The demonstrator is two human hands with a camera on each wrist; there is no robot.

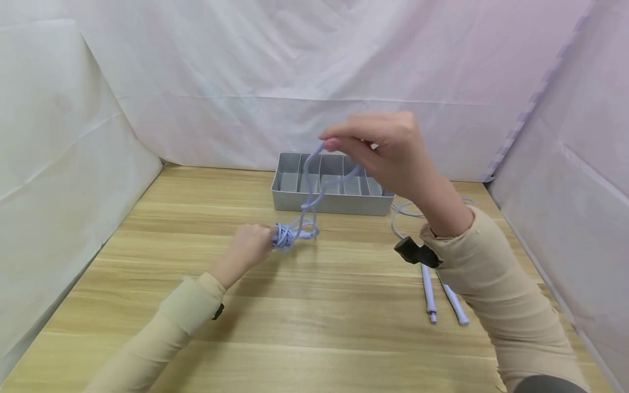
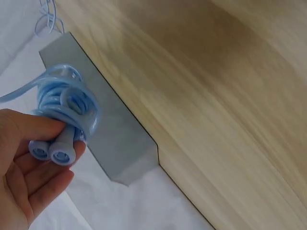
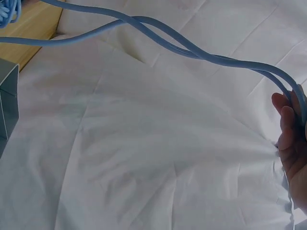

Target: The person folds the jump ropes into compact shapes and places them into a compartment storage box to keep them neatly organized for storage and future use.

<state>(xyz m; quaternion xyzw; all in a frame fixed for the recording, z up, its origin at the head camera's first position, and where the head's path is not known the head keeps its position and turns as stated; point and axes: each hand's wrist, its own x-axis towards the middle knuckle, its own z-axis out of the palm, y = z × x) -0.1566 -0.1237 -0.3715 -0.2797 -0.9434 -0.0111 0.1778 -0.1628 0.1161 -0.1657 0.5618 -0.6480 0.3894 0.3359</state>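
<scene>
My left hand [image 1: 249, 245] grips the two light-blue handles of a jump rope [image 1: 284, 236] above the table, left of centre. In the left wrist view, thumb and fingers hold the handle ends side by side, with the cord [image 2: 67, 98] wound several times round them. Raised higher to the right, my right hand [image 1: 385, 144] pinches a loop of the same cord between thumb and fingers. Two strands run from it to the wound bundle, crossing each other in the right wrist view [image 3: 211, 57].
A grey divided box [image 1: 334, 204] stands at the back of the wooden table [image 1: 314, 327], behind the cord. On the right lies a second jump rope, with two handles [image 1: 428, 292] and loose cord [image 1: 399, 221] partly hidden by the right arm. White cloth [image 1: 221, 125] encloses the back and sides.
</scene>
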